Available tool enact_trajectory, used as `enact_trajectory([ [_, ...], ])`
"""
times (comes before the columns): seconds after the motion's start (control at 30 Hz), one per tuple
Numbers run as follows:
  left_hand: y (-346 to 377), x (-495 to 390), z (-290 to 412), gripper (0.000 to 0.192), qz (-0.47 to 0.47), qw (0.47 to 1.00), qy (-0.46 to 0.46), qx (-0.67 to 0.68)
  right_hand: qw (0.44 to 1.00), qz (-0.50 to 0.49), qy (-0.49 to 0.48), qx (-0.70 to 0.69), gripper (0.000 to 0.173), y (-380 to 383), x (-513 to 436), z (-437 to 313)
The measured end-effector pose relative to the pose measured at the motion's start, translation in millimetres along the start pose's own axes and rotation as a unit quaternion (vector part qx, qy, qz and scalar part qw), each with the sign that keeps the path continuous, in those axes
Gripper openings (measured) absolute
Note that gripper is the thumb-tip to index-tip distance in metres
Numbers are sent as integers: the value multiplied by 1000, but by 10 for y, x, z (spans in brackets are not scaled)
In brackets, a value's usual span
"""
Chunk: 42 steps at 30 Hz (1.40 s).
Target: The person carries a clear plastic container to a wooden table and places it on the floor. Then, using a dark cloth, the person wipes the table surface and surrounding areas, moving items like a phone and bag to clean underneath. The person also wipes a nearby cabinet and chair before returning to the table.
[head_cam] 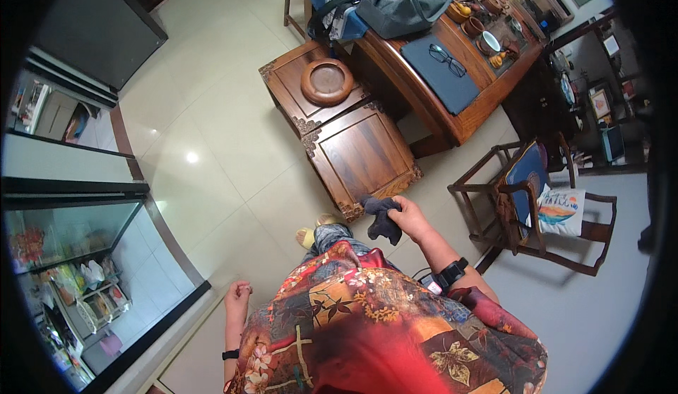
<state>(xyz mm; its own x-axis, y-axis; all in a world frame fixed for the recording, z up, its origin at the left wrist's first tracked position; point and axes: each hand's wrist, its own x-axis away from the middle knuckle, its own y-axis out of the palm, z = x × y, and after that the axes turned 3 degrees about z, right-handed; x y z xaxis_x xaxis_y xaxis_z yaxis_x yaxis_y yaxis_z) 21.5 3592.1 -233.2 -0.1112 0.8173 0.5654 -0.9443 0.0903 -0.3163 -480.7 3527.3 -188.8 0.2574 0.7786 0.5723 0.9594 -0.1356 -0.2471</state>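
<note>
Pinched in my right hand (409, 216) is a crumpled dark grey cloth (385, 224), hanging beside the near corner of a carved wooden stool (365, 155). My left hand (238, 296) hangs low at my side, its fingers curled in and nothing visible in them. A second wooden stool (294, 84) adjoins the first and bears a round wooden dish (327, 81) with a thick rim.
Beyond the stools, a wooden table (476, 116) holds a dark folder-like slab (424, 76), eyeglasses (447, 60), a grey bag (402, 10) and teaware (490, 42). A wooden armchair (519, 198) with cushions stands right. Glass sliding doors (79, 230) line the left.
</note>
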Motion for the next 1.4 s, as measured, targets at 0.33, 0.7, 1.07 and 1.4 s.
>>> enact_trajectory([
  [0.33,-139,-269,477,11,-2,998,4,-62,1000,-12,-18,7,17,257,-260,107],
  [0.7,-223,-333,919,13,-5,1000,0,2,991,-109,-73,-12,23,355,-1067,-507],
  [1.07,-696,-933,1006,15,13,989,-60,-137,981,-110,-23,-159,22,592,-1505,-1424],
  [1.4,-1971,-2693,443,14,-29,989,49,-133,976,-27,10,-218,21,1864,-1704,-2075],
])
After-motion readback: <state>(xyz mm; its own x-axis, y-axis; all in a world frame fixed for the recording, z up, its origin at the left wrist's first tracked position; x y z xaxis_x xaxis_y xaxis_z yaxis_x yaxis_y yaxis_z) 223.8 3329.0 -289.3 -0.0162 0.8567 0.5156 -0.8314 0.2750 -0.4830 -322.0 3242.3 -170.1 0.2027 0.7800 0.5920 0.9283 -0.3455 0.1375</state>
